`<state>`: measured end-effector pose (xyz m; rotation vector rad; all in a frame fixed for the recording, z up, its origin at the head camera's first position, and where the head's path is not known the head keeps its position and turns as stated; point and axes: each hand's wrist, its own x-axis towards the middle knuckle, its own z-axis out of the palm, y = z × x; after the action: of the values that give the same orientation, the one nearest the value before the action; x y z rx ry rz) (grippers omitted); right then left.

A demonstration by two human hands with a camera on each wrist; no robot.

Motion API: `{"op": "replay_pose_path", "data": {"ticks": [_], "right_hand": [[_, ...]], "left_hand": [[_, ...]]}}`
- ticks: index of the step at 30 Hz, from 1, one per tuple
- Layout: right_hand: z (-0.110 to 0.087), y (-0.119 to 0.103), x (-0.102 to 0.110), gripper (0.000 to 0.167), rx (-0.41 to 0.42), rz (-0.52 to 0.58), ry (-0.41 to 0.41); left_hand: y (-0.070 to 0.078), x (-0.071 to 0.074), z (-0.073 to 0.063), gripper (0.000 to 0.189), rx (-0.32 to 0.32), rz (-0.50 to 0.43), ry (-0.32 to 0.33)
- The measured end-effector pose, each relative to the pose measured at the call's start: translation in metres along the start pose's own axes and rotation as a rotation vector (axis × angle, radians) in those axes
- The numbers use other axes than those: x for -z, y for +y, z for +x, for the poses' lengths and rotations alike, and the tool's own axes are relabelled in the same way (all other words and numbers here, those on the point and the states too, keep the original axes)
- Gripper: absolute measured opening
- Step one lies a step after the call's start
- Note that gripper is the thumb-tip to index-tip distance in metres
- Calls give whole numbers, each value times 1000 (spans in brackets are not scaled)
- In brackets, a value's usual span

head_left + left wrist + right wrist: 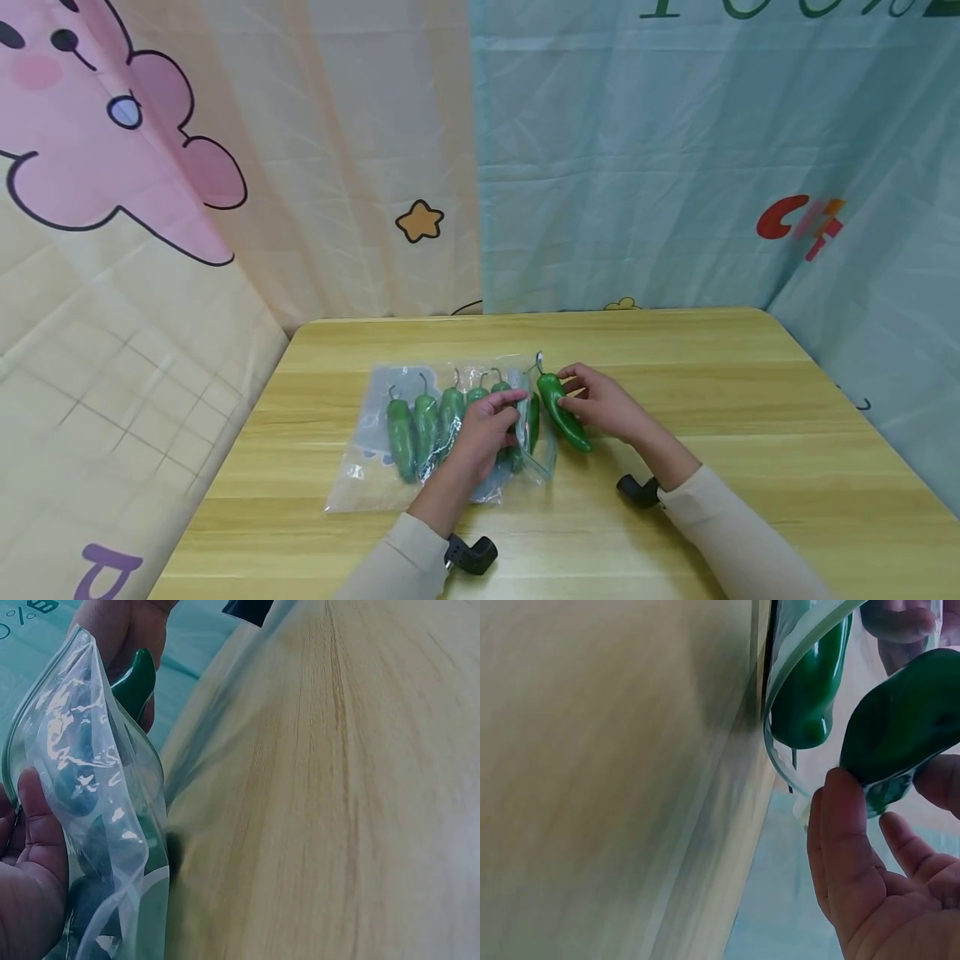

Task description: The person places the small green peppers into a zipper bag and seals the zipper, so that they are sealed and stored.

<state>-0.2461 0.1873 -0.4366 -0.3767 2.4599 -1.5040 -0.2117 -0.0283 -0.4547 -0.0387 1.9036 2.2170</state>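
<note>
A clear zip bag [351,487] lies flat on the table with several green chili peppers [401,440] side by side inside, stems toward the back. My left hand [483,429] pinches the bag at its right-hand mouth, which gapes in the left wrist view, where the bag's film [79,727] shines. Just right of that mouth, my right hand [603,406] holds another green chili pepper [558,408] between thumb and fingers, its stem pointing up and back. The right wrist view shows this chili pepper [900,712] outside the bag's rim, with one bagged chili pepper [810,697] behind the film.
A wooden table [712,367] with rounded far corners carries everything. Printed cloth curtains [360,167] hang behind it and at both sides. Black wrist cameras [472,556] stick out below each hand, close to the tabletop.
</note>
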Motion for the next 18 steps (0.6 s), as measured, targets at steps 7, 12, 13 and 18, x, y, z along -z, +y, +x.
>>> {"op": "replay_pose_path", "data": {"ticks": [7, 12, 13, 18], "right_hand": [[-4, -1, 1, 37, 7, -4, -32], [-3, 1, 0, 38, 0, 6, -54], [-2, 1, -1, 38, -2, 9, -56], [2, 2, -5, 37, -27, 10, -48]], "left_hand": [[0, 0, 0, 36, -6, 7, 2], [0, -1, -1, 36, -12, 8, 8], [0, -1, -2, 36, -12, 9, 10], [1, -2, -4, 36, -15, 12, 7]]}}
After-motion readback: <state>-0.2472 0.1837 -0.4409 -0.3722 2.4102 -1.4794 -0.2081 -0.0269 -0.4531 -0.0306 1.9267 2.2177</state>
